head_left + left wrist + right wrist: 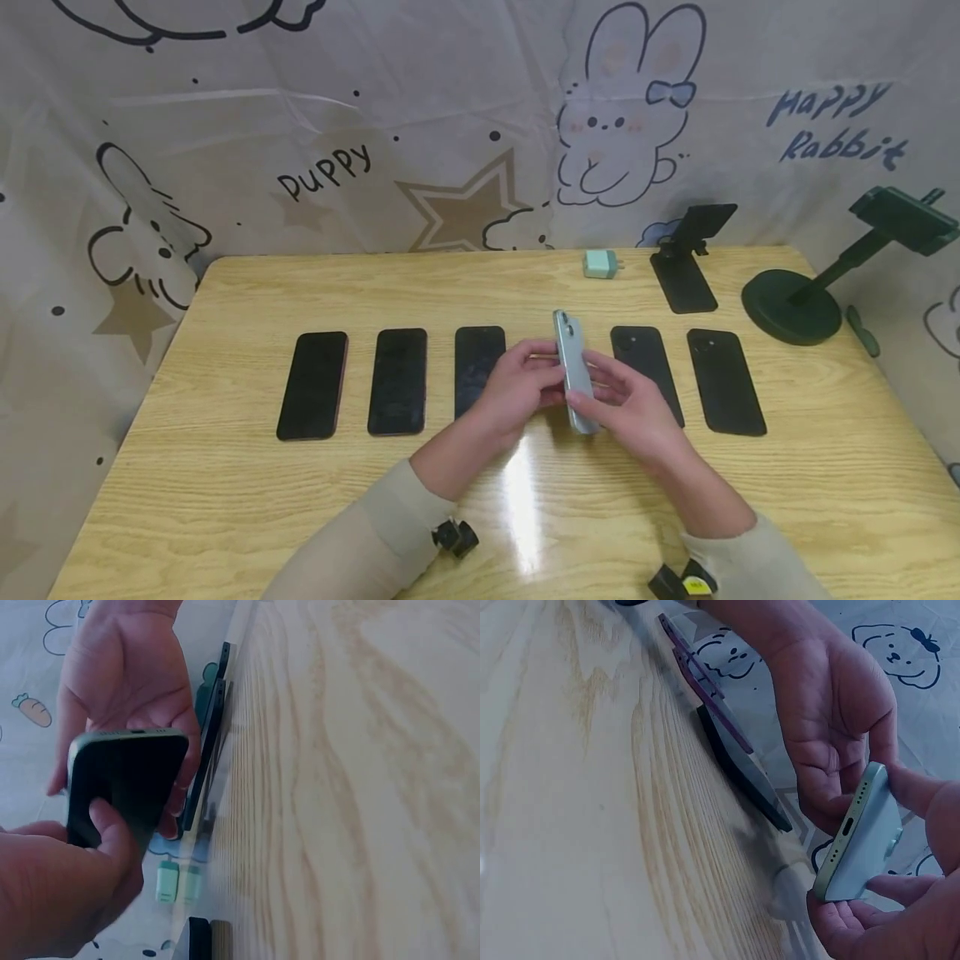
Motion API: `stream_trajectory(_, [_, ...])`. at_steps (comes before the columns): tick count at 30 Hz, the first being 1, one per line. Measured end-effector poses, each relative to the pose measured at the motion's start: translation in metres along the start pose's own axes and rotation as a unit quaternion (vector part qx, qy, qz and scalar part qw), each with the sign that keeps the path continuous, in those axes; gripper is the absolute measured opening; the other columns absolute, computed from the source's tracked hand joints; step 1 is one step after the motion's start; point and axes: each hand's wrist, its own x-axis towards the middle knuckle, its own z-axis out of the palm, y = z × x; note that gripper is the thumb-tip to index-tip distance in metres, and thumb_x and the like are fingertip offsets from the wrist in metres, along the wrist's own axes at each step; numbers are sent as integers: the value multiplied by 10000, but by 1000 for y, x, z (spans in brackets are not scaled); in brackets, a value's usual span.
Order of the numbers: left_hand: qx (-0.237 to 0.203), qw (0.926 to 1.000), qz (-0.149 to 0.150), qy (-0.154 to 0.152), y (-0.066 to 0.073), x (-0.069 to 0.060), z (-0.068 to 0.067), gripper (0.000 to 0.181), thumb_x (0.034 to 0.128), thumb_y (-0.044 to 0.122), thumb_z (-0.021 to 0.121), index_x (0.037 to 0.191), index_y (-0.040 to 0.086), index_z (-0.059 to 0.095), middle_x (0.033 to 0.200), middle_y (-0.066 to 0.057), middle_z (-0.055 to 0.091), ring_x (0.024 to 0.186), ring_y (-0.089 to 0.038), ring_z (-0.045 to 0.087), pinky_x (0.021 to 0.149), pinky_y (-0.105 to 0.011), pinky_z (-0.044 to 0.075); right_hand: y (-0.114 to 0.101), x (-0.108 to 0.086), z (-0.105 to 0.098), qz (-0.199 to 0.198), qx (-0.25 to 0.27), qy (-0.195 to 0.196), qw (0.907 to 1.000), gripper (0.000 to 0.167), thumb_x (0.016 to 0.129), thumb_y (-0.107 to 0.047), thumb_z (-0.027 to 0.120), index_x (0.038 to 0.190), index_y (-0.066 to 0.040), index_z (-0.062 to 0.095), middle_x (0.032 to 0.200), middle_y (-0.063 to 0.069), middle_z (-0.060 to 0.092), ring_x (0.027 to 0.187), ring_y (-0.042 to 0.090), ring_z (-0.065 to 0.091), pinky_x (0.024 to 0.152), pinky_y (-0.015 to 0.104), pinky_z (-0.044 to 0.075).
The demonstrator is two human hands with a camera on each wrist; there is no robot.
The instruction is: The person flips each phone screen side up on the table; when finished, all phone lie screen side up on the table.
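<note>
A pale green smartphone [573, 367] stands tilted up on edge between both hands, above the table. In the right wrist view, the phone's [859, 836] bottom edge with its charging port faces the camera. My right hand [633, 408] grips the phone by its edges, from the back-cover side. My left hand [513, 392] holds it from the screen side. In the left wrist view, the left thumb [112, 832] lies against the dark screen [139, 776], while the other left fingers are partly hidden. Behind the left hand, one dark phone [478, 367] lies partly covered.
Two dark phones [313, 385] lie screen up at the left. To the right are two black phones [726, 382] lying back up. A mint charger plug [600, 264], a black folding stand [686, 275] and a dark green round-base stand [795, 308] stand behind. Patterned cloth hangs around the table.
</note>
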Motion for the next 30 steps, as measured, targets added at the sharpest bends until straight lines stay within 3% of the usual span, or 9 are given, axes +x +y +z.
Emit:
stream_trajectory(5, [-65, 9992, 77, -392, 0, 2, -3, 311, 965, 30, 629, 1271, -20, 608, 1140, -194, 653, 1014, -297, 653, 864, -364, 544, -2, -2, 2, -149, 511, -98, 9985, 661, 931, -188, 740, 1502, -52, 435, 1396, 212, 535, 1227, 350, 555, 918, 318, 506])
stream_trajectory(13, [399, 9981, 135, -452, -3, 6, -3, 324, 929, 47, 708, 1252, 61, 683, 1096, -107, 670, 965, -206, 669, 868, -357, 544, -3, -7, 4, -232, 1597, -125, 9868, 626, 979, -112, 660, 1539, -66, 383, 1444, 233, 464, 1230, 264, 550, 925, 303, 504])
stream_trajectory(16, [744, 9967, 171, -281, -3, 7, -2, 325, 892, 62, 758, 1213, 78, 710, 1089, -76, 669, 930, -204, 676, 837, -388, 556, -3, -9, 3, -283, 2109, -271, 9767, 626, 1006, -96, 607, 1565, -76, 326, 1501, 233, 371, 1228, 213, 550, 948, 313, 491])
stream_trajectory(20, [1425, 9894, 241, 132, -4, 7, -1, 389, 858, 130, 812, 1225, 84, 693, 1131, -65, 636, 905, -187, 648, 756, -387, 556, -4, -12, 3, -424, 2603, -417, 9637, 598, 1032, -77, 539, 1578, -90, 294, 1537, 231, 307, 1228, 200, 544, 955, 312, 478])
stream_trajectory(26, [1988, 9762, 466, 731, -2, 6, 1, 437, 824, 174, 848, 1218, 79, 684, 1084, -35, 645, 915, -186, 613, 727, -317, 546, -3, -19, 9, -654, 3160, -486, 9453, 590, 1063, -113, 485, 1599, -204, 257, 1467, 110, 452, 1208, 156, 560, 921, 266, 485])
stream_trajectory(30, [2113, 9718, 504, 921, 1, 6, 2, 455, 805, 162, 863, 1209, 68, 675, 996, -11, 649, 896, -180, 619, 735, -301, 547, -3, -21, 11, -955, 3385, -361, 9354, 579, 1056, -68, 483, 1591, -152, 276, 1416, 66, 531, 1197, 167, 581, 904, 270, 508])
